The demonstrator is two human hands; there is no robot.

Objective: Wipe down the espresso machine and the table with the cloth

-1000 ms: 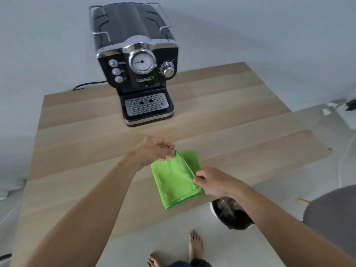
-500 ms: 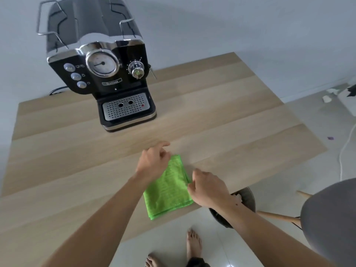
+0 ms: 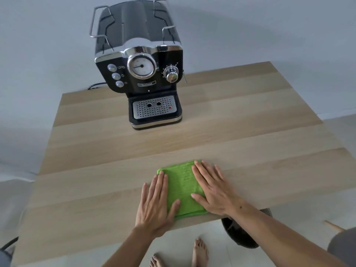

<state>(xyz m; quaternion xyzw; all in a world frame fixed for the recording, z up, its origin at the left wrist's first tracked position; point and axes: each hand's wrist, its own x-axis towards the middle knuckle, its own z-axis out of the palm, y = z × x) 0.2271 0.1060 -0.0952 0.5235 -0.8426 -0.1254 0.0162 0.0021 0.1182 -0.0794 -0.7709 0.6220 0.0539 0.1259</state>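
Black power cord (image 3: pixel 94 86) visible at the far edge of the tabletop, against a plain pale wall (image 3: pixel 250 31). Floor (image 3: pixel 342 132) pale and glossy. Dark round bin (image 3: pixel 240 234) on the floor, partly under the near edge. Grey seat (image 3: pixel 344 245) with one wooden leg (image 3: pixel 332 226) at lower right. Two bare feet (image 3: pixel 200 253) below the near edge.

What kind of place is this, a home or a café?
Most likely a home, though that is a guess. A single small espresso machine stands on a plain wooden table against a bare wall, the floor is tiled, and the person wiping with the green cloth is barefoot.
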